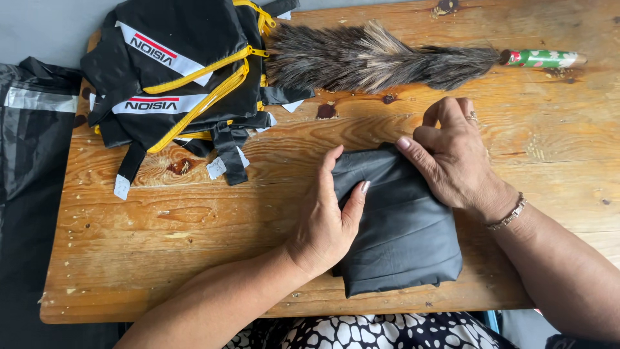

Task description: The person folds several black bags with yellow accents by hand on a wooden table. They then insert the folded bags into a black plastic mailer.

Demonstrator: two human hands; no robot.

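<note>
A folded dark grey fabric bundle [403, 232] lies on the wooden table [161, 245] near its front edge. My left hand [329, 216] rests on the bundle's left side, thumb along the top edge and a finger pressing the cloth. My right hand [452, 158] grips the bundle's upper right corner with fingers curled over it. That hand wears a ring, and a bracelet circles the wrist.
A heap of black pouches with yellow zips and white straps [181, 77] sits at the table's back left. A feather duster [381, 58] with a green patterned handle [542, 59] lies along the back edge. Black material [29, 161] hangs off the table's left side.
</note>
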